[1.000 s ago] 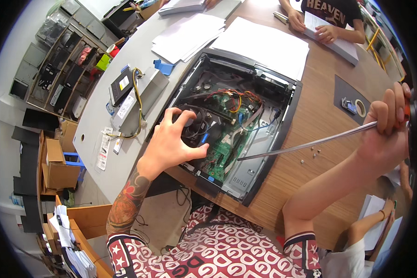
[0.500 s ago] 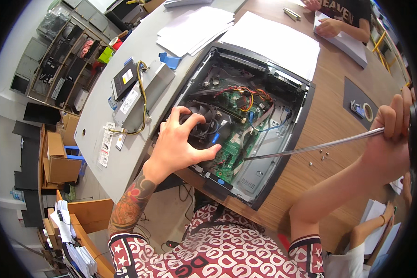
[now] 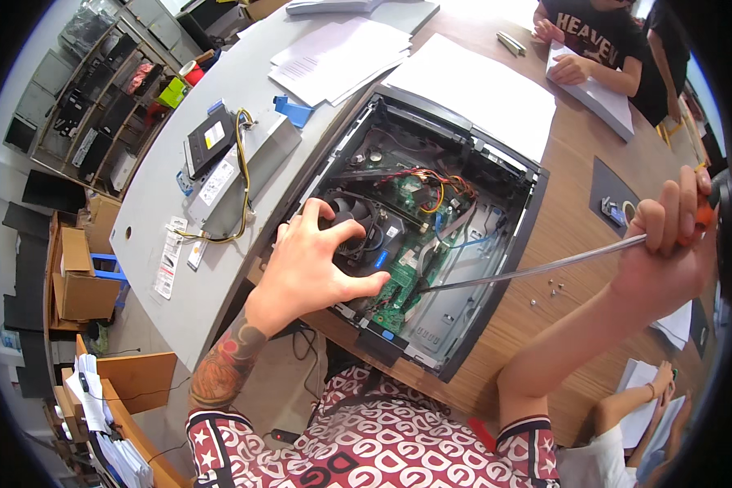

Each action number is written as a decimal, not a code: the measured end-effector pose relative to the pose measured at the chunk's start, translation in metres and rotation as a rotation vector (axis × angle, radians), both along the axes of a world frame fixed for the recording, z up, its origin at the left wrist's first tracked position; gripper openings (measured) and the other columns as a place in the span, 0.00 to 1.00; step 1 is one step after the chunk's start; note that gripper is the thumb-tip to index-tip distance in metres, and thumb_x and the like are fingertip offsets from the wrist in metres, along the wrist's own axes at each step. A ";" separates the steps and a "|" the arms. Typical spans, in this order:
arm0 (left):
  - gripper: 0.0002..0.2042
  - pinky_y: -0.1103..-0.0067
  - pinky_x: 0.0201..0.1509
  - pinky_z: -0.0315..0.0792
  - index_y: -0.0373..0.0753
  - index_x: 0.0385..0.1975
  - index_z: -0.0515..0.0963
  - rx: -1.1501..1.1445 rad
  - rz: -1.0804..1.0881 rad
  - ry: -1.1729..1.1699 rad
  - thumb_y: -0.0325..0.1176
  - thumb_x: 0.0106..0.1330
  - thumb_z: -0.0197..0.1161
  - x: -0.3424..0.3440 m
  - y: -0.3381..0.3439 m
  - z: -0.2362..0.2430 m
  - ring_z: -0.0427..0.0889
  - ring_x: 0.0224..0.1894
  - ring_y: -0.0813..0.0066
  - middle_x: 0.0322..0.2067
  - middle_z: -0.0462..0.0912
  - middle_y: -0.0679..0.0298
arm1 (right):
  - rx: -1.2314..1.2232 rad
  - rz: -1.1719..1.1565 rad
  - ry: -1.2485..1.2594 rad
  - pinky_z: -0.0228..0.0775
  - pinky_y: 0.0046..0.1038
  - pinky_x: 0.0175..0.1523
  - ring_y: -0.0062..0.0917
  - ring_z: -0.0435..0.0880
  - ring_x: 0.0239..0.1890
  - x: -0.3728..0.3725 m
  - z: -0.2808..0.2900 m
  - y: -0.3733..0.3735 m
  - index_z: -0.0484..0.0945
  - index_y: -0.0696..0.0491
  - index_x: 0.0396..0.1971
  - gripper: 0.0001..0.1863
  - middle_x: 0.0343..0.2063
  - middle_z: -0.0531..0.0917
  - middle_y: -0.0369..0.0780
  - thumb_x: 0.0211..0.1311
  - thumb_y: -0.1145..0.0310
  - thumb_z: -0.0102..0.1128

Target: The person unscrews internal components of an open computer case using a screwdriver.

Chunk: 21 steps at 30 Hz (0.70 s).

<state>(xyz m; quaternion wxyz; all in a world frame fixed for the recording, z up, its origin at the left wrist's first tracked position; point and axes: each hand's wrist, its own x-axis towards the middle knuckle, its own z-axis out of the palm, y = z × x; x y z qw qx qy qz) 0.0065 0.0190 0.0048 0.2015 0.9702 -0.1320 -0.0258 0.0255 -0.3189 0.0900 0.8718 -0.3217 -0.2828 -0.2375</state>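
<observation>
A desktop computer case lies on its side with its cover off, its green circuit board and black cooling fan exposed. Over the fan's near left side is my left hand, fingers curved and apart; I cannot tell how firmly they touch it. My right hand, raised beyond the case's right side, is closed round the handle of a long screwdriver. Part of its red-orange handle shows between my fingers. The shaft slants down to the left, its tip over the lower part of the board.
Loose screws lie right of the case. A metal power supply and an optical drive rest on the grey table at left. White papers are behind the case. Other people's hands work with paper at far right and lower right.
The screwdriver's tip has shifted slightly left and down over the board. My right hand has turned, so the red-orange handle now shows. My left hand remains by the fan.
</observation>
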 end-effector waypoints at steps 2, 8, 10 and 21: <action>0.28 0.60 0.57 0.65 0.43 0.41 0.83 0.022 -0.001 -0.022 0.56 0.44 0.73 -0.002 -0.003 -0.004 0.73 0.51 0.51 0.48 0.69 0.51 | 0.002 -0.040 0.033 0.40 0.17 0.15 0.13 0.50 0.16 0.001 0.002 0.003 0.62 0.59 0.40 0.10 0.23 0.60 0.35 0.71 0.72 0.53; 0.27 0.61 0.59 0.65 0.43 0.42 0.83 0.032 0.007 -0.054 0.54 0.44 0.75 -0.005 0.000 -0.003 0.73 0.52 0.50 0.51 0.69 0.53 | -0.039 -0.014 0.049 0.40 0.17 0.15 0.13 0.49 0.15 -0.007 0.005 -0.011 0.63 0.58 0.39 0.12 0.22 0.59 0.34 0.71 0.69 0.56; 0.28 0.61 0.59 0.66 0.43 0.42 0.83 0.025 -0.001 -0.037 0.53 0.44 0.75 -0.006 0.001 0.004 0.73 0.52 0.50 0.52 0.69 0.53 | -0.042 -0.045 0.040 0.40 0.17 0.15 0.13 0.49 0.15 -0.011 0.006 -0.016 0.63 0.57 0.38 0.12 0.22 0.59 0.34 0.71 0.69 0.57; 0.26 0.63 0.57 0.65 0.43 0.39 0.85 0.028 0.029 -0.029 0.54 0.44 0.76 -0.004 -0.007 0.003 0.72 0.54 0.53 0.51 0.70 0.53 | -0.026 -0.079 0.028 0.39 0.17 0.15 0.13 0.49 0.16 -0.017 0.006 -0.022 0.62 0.57 0.39 0.12 0.22 0.60 0.34 0.71 0.68 0.56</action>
